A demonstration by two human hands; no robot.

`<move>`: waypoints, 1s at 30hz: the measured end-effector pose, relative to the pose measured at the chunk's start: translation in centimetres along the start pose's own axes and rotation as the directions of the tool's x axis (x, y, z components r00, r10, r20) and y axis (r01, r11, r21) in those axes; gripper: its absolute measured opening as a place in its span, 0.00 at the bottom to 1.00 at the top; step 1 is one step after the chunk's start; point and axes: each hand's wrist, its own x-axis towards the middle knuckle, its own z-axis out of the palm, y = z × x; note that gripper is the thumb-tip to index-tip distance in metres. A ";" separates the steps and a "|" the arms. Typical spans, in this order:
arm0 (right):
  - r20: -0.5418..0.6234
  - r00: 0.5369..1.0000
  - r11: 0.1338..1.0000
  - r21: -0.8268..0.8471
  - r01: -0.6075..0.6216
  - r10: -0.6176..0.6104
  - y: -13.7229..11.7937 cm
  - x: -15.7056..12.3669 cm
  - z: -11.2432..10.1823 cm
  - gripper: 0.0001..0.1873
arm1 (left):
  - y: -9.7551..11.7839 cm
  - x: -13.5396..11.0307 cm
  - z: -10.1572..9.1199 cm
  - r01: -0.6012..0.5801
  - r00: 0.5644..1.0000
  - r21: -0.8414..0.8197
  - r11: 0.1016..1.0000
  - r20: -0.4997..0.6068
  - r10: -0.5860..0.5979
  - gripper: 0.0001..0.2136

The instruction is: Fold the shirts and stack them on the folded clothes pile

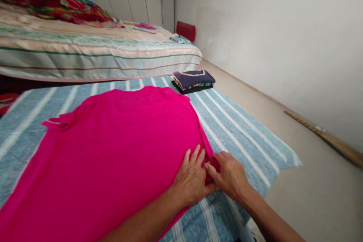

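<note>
Pink shirt (113, 147) flat on striped sheet (244, 132). Left hand (191, 179) pressed near its side edge, fingers apart; right hand (231, 176) fingers seemingly pinched on that edge. Anchor with palm, draw edge taut

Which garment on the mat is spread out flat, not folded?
The bright pink shirt, spread across the blue striped mat; the navy garment with tan trim sits folded atop a small stack beyond.

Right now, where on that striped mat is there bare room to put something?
Bare striped mat lies between the pink shirt and the floor, nearer than the folded clothes. Crowded where left hand and right hand meet at its hem.
</note>
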 end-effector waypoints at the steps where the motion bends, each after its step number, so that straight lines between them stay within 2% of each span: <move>1: 0.003 1.000 0.999 -0.040 -0.015 0.016 -0.1 0.1 0.0 0.12 | 0.0 0.0 0.0 -0.001 1.000 0.001 1.000 0.002 0.001 0.30; 4: -0.010 0.998 0.997 -0.013 -0.070 0.070 0.6 0.7 -0.3 0.13 | 0.0 0.1 0.0 -0.009 1.000 -0.005 1.000 -0.007 0.009 0.35; 6: 0.007 0.991 0.973 0.190 -0.131 0.132 1.7 1.2 -0.4 0.12 | -0.1 0.1 -0.1 -0.011 1.000 -0.014 1.000 -0.011 0.011 0.37; 7: 0.040 0.980 0.920 0.341 -0.195 0.193 2.4 1.5 -0.5 0.12 | -0.2 0.1 -0.1 -0.010 1.000 -0.022 1.000 -0.006 0.010 0.37; 8: 0.100 0.960 0.825 0.493 -0.277 0.262 3.1 1.7 -0.6 0.12 | -0.2 0.0 -0.3 -0.008 1.000 -0.034 0.999 0.004 0.008 0.37; 10: 0.265 0.891 0.563 0.699 -0.441 0.369 4.5 2.0 -0.7 0.12 | -0.2 0.0 -0.6 0.007 1.000 -0.065 0.998 0.017 -0.006 0.35; 11: 0.342 0.851 0.448 0.737 -0.506 0.397 5.0 2.1 -0.7 0.12 | -0.2 0.1 -0.8 0.020 1.000 -0.083 0.996 0.015 -0.019 0.32; 12: 0.399 0.820 0.370 0.749 -0.549 0.409 5.4 2.1 -0.7 0.12 | -0.2 0.1 -0.9 0.036 0.999 -0.100 0.994 0.006 -0.035 0.29; 14: 0.451 0.795 0.315 0.747 -0.585 0.405 5.8 2.0 -0.7 0.12 | -0.2 0.2 -1.0 0.065 0.997 -0.124 0.990 -0.025 -0.068 0.24; 16: 0.460 0.796 0.318 0.744 -0.588 0.393 5.9 1.9 -0.7 0.12 | -0.2 0.4 -0.8 0.080 0.995 -0.114 0.990 -0.043 -0.085 0.21; 20: 0.402 0.847 0.401 0.752 -0.523 0.348 6.1 1.7 -0.6 0.14 | -0.2 0.5 0.1 0.069 0.996 -0.015 0.998 -0.059 -0.069 0.22; 24: 0.213 0.939 0.706 0.621 -0.342 0.268 7.0 1.5 -0.6 0.11 | -0.2 0.5 0.7 0.046 0.997 0.044 0.998 -0.068 -0.043 0.26; 26: 0.172 0.962 0.784 0.557 -0.274 0.214 7.3 1.2 -0.6 0.11 | -0.1 0.5 0.6 0.047 0.997 0.055 0.997 -0.070 -0.043 0.26; 27: 0.182 0.961 0.785 0.555 -0.275 0.209 7.3 1.1 -0.7 0.12 | -0.1 0.5 0.6 0.047 0.996 0.059 0.997 -0.072 -0.043 0.26; 30: 0.263 0.942 0.713 0.618 -0.331 0.209 7.3 0.6 -0.8 0.17 | 0.0 0.6 0.7 0.054 0.995 0.067 0.996 -0.084 -0.048 0.24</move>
